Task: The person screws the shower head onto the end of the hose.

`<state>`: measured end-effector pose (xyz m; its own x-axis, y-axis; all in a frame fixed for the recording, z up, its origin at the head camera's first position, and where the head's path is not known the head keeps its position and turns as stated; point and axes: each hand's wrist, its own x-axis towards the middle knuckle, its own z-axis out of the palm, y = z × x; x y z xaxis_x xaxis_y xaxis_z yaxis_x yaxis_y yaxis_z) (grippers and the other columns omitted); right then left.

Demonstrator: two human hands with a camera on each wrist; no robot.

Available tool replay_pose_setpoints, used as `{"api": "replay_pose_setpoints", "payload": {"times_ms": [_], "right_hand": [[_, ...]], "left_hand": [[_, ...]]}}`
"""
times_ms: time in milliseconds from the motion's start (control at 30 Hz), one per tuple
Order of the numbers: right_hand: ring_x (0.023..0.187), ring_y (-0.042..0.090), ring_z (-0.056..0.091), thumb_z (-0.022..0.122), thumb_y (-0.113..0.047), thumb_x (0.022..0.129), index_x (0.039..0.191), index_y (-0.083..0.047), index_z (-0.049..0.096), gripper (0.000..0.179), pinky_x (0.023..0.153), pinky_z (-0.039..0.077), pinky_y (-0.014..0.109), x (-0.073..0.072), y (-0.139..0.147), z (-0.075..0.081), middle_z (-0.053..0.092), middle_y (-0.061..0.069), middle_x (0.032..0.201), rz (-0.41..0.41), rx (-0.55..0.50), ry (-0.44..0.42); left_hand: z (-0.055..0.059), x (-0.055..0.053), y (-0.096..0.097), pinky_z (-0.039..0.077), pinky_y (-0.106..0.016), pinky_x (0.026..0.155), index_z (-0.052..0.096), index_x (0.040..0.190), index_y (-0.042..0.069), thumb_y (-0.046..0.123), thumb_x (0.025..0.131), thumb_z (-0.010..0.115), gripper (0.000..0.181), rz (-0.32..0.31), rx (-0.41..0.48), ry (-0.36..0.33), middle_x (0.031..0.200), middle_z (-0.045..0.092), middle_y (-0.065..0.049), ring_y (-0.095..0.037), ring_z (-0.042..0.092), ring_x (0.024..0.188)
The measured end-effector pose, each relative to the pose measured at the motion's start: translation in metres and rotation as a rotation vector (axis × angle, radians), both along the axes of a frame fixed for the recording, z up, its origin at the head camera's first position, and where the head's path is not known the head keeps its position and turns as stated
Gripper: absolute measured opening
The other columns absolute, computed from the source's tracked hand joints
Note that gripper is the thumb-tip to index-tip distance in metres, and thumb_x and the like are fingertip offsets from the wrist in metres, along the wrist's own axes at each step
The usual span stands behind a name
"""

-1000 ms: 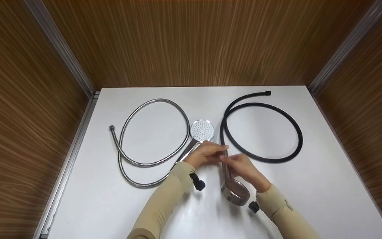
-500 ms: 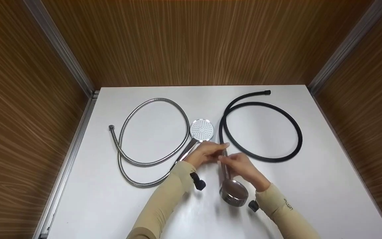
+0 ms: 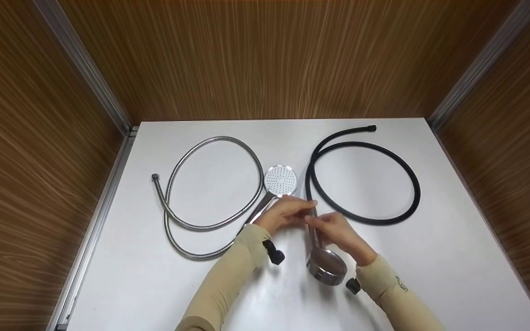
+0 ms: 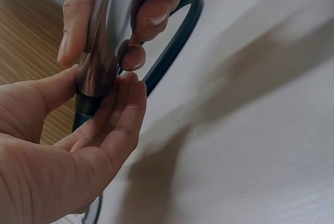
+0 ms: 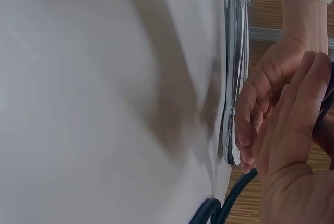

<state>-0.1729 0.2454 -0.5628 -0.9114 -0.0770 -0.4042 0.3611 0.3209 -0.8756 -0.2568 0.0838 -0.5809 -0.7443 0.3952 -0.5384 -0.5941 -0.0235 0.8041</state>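
My right hand point(image 3: 338, 233) grips the handle of a chrome shower head point(image 3: 328, 267), whose round head hangs toward me, low over the table. At the handle's far end, my left hand point(image 3: 284, 213) pinches the joint with a black shower hose point(image 3: 417, 188). In the left wrist view the left thumb and fingers surround the lower end of the handle point(image 4: 104, 46), and the dark hose end point(image 4: 86, 106) shows directly beneath it. Part of the joint is hidden behind the fingers. The right wrist view shows the backs of the right fingers point(image 5: 292, 114) covering the handle.
A second shower head point(image 3: 280, 180), spray face up, lies beside my left hand with a coiled metal hose point(image 3: 219, 138) running from its handle. The black hose's free end point(image 3: 371, 128) lies near the back edge. Wood-patterned panels point(image 3: 269, 59) enclose the white table point(image 3: 122, 276).
The held shower head sways slightly left and back again. Both hands keep the same hold at the joint; the hoses on the table have stayed put.
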Motion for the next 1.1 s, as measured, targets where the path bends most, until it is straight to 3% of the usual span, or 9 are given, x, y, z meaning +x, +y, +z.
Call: {"api": "replay_pose_setpoints", "payload": {"times_ms": [433, 767, 1100], "right_hand": [[0.053, 0.009, 0.060, 0.074, -0.038, 0.097, 0.081, -0.007, 0.071, 0.035, 0.053, 0.055, 0.027, -0.0002, -0.0002, 0.0005, 0.058, -0.006, 0.059, 0.017, -0.012, -0.001], [0.053, 0.009, 0.061, 0.073, -0.038, 0.098, 0.085, -0.004, 0.072, 0.037, 0.053, 0.056, 0.027, -0.0005, 0.0003, 0.0008, 0.060, -0.004, 0.061, 0.019, -0.019, -0.007], [0.055, 0.009, 0.061, 0.073, -0.039, 0.098, 0.086, -0.003, 0.072, 0.038, 0.054, 0.056, 0.027, -0.0002, 0.0003, 0.0013, 0.060, -0.005, 0.061, 0.023, -0.017, 0.001]], "left_hand": [[-0.0049, -0.0017, 0.0018, 0.056, -0.023, 0.061, 0.072, 0.073, 0.013, 0.019, 0.095, 0.079, 0.024, -0.054, 0.036, 0.005, 0.070, 0.068, 0.001, -0.009, 0.064, 0.064], [-0.0036, -0.0022, -0.0005, 0.057, -0.026, 0.062, 0.076, 0.076, 0.009, 0.014, 0.088, 0.086, 0.017, 0.004, 0.055, -0.024, 0.069, 0.070, -0.002, -0.012, 0.065, 0.062], [-0.0015, -0.0008, -0.0024, 0.058, -0.027, 0.063, 0.075, 0.074, 0.011, 0.014, 0.089, 0.085, 0.018, -0.008, 0.050, -0.013, 0.067, 0.069, -0.001, -0.011, 0.065, 0.062]]}}
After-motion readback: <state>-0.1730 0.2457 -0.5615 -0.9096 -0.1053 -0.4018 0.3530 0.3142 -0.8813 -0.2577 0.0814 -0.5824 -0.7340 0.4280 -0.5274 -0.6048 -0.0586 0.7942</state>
